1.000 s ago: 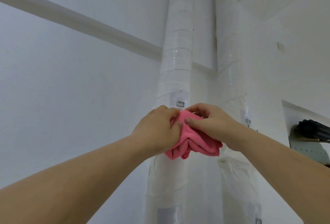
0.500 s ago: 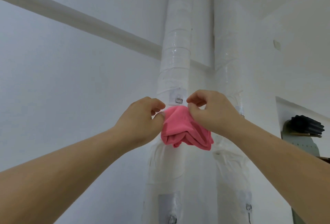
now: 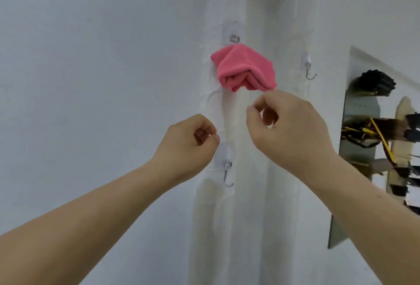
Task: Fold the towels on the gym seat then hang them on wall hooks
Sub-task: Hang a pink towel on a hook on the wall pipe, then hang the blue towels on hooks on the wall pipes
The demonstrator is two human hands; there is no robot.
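Hanging from the top hook (image 3: pixel 234 37) on the wrapped pipe (image 3: pixel 227 216), the pink towel (image 3: pixel 244 67) sits bunched against the wrap, and neither of our hands touches it. Our left hand (image 3: pixel 188 146) is below and left of the towel, its grip loosely curled: thumb and forefinger tips nearly together, nothing between them. Our right hand (image 3: pixel 288 130) is just under the towel's lower right corner, apart from the cloth. Its grip is also half curled, with a small gap between thumb and forefinger, and it holds nothing. Both forearms reach up from the lower corners of the view. A second hook (image 3: pixel 228 174) is on the same pipe just below our left hand, bare. A third hook (image 3: pixel 309 70) is on the neighbouring pipe, right of the towel, also bare. At the far right an opening in the wall (image 3: pixel 375 125) shows yellow and black wires.
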